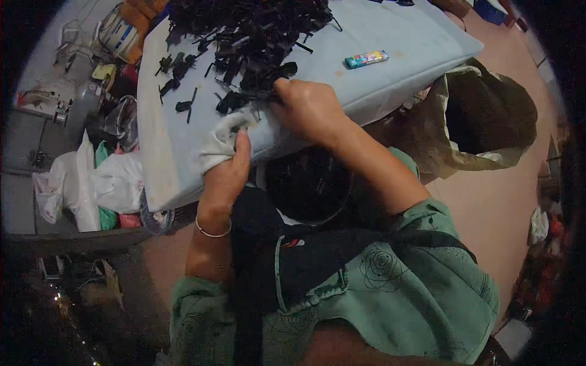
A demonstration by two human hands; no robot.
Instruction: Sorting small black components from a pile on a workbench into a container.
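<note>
A large heap of small black plastic parts (244, 30) lies on a padded, pale blue-grey work surface (403, 36). At the near edge of the heap my right hand (311, 110) is closed, its fingertips on a dark part (264, 96); the fingers are partly hidden. To its left my left hand (227, 165) is curled, with white cloth (218, 143) round the fingers and the thumb bare. Something small and dark shows beside that thumb, too unclear to name. A few loose parts (183, 106) lie left of the heap.
A teal patterned lighter (366, 59) lies right of the heap. Below the near edge stands a round black bucket (308, 186). An open brown sack (488, 122) stands at the right. Plastic bags (119, 183) crowd the left side.
</note>
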